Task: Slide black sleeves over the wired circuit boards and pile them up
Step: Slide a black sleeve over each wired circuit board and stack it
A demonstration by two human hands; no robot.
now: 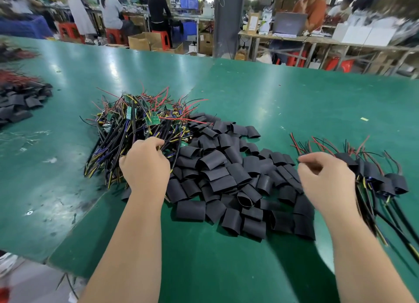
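A tangled heap of wired green circuit boards [136, 123] lies in the middle of the green table [294, 103]. Right of it spreads a pile of loose black sleeves [226, 173]. My left hand [145, 164] reaches into the near side of the board heap, its fingers curled round some of the wires. My right hand [326, 180] hovers beside a small pile of sleeved boards [376, 178] at the right, fingers loosely curled and holding nothing.
Another pile of black sleeves and red wires [20, 98] sits at the table's far left. Beyond the far edge, several people work at benches, with red stools and cardboard boxes [145, 41]. The table's near edge drops to the floor at the lower left.
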